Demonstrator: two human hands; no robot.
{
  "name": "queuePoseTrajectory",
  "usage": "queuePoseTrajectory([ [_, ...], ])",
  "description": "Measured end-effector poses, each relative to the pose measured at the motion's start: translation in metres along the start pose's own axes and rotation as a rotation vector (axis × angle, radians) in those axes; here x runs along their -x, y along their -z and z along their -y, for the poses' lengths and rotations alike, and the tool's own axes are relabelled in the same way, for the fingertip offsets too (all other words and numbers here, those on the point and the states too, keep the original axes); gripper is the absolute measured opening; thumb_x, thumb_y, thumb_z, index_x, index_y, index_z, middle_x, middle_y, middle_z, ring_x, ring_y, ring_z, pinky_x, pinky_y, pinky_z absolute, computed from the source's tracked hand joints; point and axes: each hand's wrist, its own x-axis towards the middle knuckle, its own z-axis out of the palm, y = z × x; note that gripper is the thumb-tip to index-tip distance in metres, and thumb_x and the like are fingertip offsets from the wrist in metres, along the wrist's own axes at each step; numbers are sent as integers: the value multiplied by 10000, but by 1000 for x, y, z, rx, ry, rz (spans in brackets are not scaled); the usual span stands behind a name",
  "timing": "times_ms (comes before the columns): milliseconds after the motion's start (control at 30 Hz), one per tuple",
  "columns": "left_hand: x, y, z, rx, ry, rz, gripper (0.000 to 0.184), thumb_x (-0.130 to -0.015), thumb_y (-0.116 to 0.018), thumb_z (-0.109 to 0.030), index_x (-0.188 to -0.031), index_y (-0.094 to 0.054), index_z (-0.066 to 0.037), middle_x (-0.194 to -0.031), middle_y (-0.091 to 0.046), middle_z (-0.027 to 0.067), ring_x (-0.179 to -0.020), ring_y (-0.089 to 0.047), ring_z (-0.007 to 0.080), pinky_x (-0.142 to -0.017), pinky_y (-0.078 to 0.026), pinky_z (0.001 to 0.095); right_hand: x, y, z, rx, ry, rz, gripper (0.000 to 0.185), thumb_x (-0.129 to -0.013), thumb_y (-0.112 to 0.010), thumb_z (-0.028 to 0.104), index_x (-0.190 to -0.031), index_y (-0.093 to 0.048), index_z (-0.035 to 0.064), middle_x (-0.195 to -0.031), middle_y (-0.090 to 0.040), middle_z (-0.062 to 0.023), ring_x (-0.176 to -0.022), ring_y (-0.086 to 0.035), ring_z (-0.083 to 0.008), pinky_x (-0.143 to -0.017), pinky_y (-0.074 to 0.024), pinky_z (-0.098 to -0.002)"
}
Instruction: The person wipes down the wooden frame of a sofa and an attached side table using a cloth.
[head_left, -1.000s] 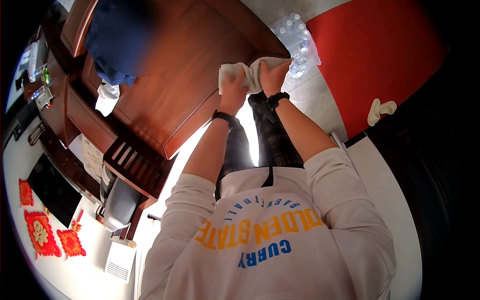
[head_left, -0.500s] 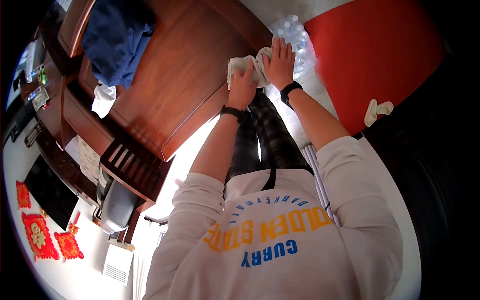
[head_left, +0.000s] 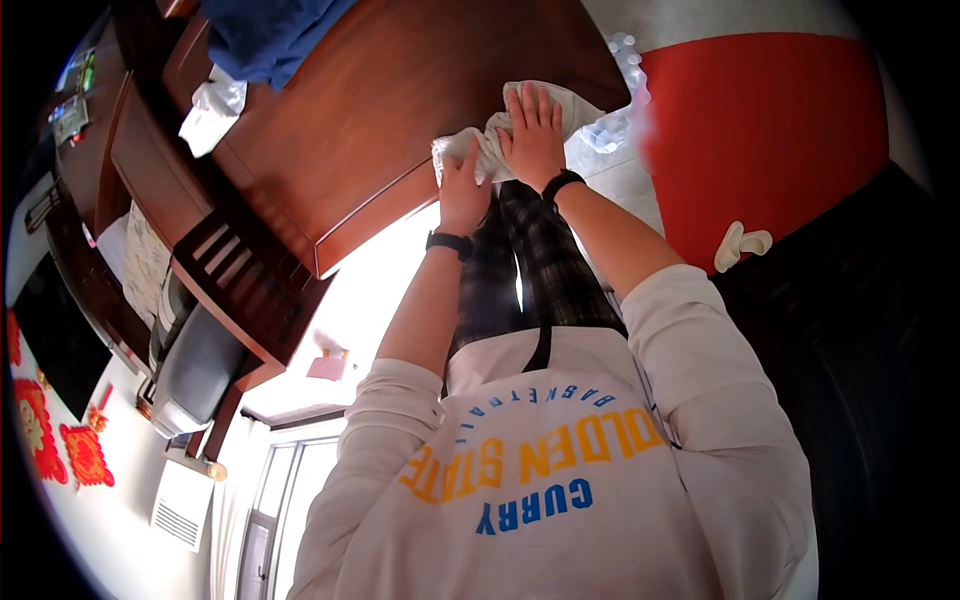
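Note:
A white cloth [head_left: 575, 108] lies bunched near the front edge and right corner of the brown wooden table [head_left: 400, 95]. My right hand [head_left: 537, 148] rests flat on its middle, fingers stretched out and somewhat apart. On the cloth's left end is my left hand [head_left: 463, 198], its fingers bent around the fabric. Both wrists wear black bands. A dark blue cloth [head_left: 270, 40] and a crumpled white item [head_left: 213, 110] lie towards the table's far left.
Wrapped plastic bottles [head_left: 610, 130] stand on the floor past the table's right corner. Farther right are a red mat [head_left: 770, 140] and pale slippers [head_left: 742, 245]. A slatted wooden chair [head_left: 235, 270] stands at the left, by a grey seat [head_left: 197, 375].
My right hand has gone from gripping the cloth to lying flat on it. The cloth's right part is more spread out. The camera view has turned, shifting the room around my hands.

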Motion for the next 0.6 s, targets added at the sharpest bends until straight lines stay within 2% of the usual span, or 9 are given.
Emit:
queuePoseTrajectory([
  [167,36,23,71,20,-2,-194,711,-831,-678,-147,-1473,-372,-170,-1183,-473,242,-1120,-508,428,-948,-455,469,22,-9,59,-65,261,77,656,-877,-587,223,-1477,-343,118,-1538,-305,-152,-1408,-294,-354,-1132,-240,-531],
  [200,41,28,82,-16,37,-206,705,-836,-685,-163,-1470,-377,-158,-1157,-483,240,-1098,-520,412,-929,-464,458,26,-11,72,-17,314,146,589,-930,-534,261,-1473,-357,115,-1544,-304,-135,-1427,-268,-320,-1154,-210,-507],
  [300,61,42,117,-16,126,-271,694,-845,-707,-203,-1459,-389,-137,-1121,-495,223,-1048,-538,381,-889,-479,439,34,-25,106,-88,429,160,557,-936,-522,255,-1456,-387,110,-1541,-316,-118,-1431,-265,-279,-1161,-202,-482],
  [400,79,58,141,-32,190,-329,697,-849,-712,-204,-1456,-381,-120,-1170,-493,246,-1073,-529,392,-917,-462,443,37,-35,134,-103,541,194,552,-939,-515,273,-1452,-394,106,-1546,-308,-113,-1433,-257,-274,-1162,-201,-475],
  [467,89,61,150,-9,226,-341,720,-841,-715,-188,-1466,-361,-128,-1187,-492,259,-1091,-519,406,-934,-453,449,41,-38,146,-58,581,243,587,-940,-515,299,-1471,-361,101,-1568,-265,-106,-1445,-231,-273,-1163,-189,-482],
  [600,88,60,158,5,228,-328,814,-795,-735,-175,-1492,-315,-150,-1148,-504,262,-1073,-526,431,-916,-461,472,41,-35,151,15,531,327,686,-924,-548,340,-1521,-267,152,-1601,-185,-85,-1465,-178,-280,-1168,-155,-495],
])
